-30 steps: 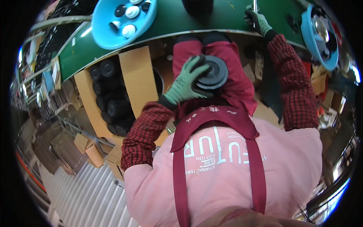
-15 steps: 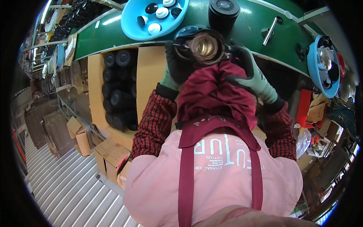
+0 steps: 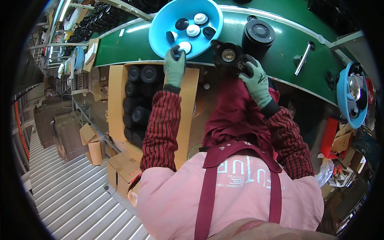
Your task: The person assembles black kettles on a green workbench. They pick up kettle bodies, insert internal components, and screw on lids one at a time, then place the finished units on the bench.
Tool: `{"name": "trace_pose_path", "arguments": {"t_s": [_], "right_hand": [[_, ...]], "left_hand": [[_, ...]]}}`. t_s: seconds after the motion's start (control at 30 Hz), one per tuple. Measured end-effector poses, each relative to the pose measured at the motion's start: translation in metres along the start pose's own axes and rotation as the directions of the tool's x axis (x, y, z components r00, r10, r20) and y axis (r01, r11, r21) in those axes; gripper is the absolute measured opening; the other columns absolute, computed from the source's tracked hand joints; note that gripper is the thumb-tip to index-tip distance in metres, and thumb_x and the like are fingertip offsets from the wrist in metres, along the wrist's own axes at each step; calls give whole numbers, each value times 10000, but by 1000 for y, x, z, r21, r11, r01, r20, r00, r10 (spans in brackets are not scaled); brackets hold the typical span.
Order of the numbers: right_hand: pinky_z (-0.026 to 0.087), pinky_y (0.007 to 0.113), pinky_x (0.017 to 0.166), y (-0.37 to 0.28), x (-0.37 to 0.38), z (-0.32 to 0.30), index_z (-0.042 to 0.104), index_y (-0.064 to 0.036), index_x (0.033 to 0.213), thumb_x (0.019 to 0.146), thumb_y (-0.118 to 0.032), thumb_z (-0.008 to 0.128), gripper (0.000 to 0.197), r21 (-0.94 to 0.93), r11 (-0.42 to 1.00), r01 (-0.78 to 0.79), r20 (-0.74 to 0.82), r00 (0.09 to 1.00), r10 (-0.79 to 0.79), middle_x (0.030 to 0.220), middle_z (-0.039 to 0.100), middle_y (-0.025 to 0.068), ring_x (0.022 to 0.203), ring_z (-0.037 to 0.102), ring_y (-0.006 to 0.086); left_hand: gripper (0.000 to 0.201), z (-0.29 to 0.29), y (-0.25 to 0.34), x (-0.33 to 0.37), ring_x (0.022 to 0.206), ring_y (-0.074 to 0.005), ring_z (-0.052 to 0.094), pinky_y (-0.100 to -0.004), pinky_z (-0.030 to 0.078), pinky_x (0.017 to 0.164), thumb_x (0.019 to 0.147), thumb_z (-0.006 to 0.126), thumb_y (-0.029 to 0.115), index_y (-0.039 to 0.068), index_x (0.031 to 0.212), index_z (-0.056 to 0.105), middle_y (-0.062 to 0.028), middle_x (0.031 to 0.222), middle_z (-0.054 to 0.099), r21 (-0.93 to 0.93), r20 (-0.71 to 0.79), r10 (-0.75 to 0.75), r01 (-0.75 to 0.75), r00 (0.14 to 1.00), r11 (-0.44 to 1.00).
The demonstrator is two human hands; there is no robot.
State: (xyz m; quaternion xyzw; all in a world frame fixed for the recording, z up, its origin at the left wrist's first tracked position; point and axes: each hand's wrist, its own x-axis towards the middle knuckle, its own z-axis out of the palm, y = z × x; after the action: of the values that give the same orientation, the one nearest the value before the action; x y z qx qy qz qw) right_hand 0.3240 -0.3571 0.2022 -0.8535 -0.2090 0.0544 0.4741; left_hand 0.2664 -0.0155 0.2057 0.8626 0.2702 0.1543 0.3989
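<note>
My right hand [image 3: 257,83], in a green glove with dark fingertips, grips a black vacuum jug [image 3: 225,60] by its side. The jug's round mouth faces up and shows a shiny, metallic inside. My left hand [image 3: 175,69] is at the front rim of a light blue basin [image 3: 156,38], its fingers bent and apart. Beside those fingertips lies a white round lid [image 3: 185,46] in the basin. Further white lids [image 3: 193,30] and black lids [image 3: 182,24] lie around it. Whether my left fingers touch the nearest lid is hard to see.
A tall black cylinder [image 3: 259,37] stands on the green bench [image 3: 286,56], right of the jug. A metal bar [image 3: 305,59] and a second blue basin [image 3: 343,94] are further right. Below the bench, an open carton [image 3: 187,100] holds several black cylinders. Smaller cartons [image 3: 122,166] are at lower left.
My left hand has let go of the jug and moved left to the basin. The jug stays in my right hand, now tilted differently. The whole view has shifted.
</note>
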Motion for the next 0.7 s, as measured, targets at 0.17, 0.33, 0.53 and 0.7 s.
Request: {"name": "trace_pose_path", "arguments": {"t_s": [0.17, 0.33, 0.53, 0.7], "right_hand": [[554, 434, 987, -2, 27, 34, 688, 4, 1182, 836, -281, 845, 474, -175, 978, -115, -68, 992, 105, 1476, 591, 161, 1194, 666, 371], [569, 459, 941, -5, 33, 30, 670, -40, 1225, 852, -340, 825, 503, -261, 952, -162, -7, 986, 166, 1464, 580, 144, 1169, 678, 366], [577, 458, 914, -5, 33, 28, 641, -56, 1251, 868, -352, 814, 514, -297, 944, -142, 3, 989, 150, 1494, 541, 130, 1156, 679, 369], [595, 477, 878, 10, 32, 35, 619, -104, 1269, 857, -399, 828, 548, -293, 948, -123, -10, 992, 126, 1467, 516, 181, 1119, 698, 367]], "left_hand": [[860, 11, -35, 109, 1376, -411, 573, -504, 472, 1143, 851, 789, 565, 157, 1563, 532, -220, 1483, 585, 671, 288, -188, -58, 939, 739], [1034, 49, -56, 143, 1510, -438, 451, -521, 407, 1241, 786, 846, 585, 265, 1663, 401, -178, 1719, 333, 803, 449, -414, -154, 792, 576], [865, 42, -5, 125, 1280, -453, 605, -512, 526, 1090, 668, 964, 507, 142, 1368, 612, -210, 1387, 503, 603, 230, -46, -106, 972, 790], [695, 26, 80, 73, 1161, -250, 665, -396, 544, 1055, 728, 988, 144, 15, 1275, 580, -124, 1244, 645, -465, 212, 272, -148, 939, 873]]}}
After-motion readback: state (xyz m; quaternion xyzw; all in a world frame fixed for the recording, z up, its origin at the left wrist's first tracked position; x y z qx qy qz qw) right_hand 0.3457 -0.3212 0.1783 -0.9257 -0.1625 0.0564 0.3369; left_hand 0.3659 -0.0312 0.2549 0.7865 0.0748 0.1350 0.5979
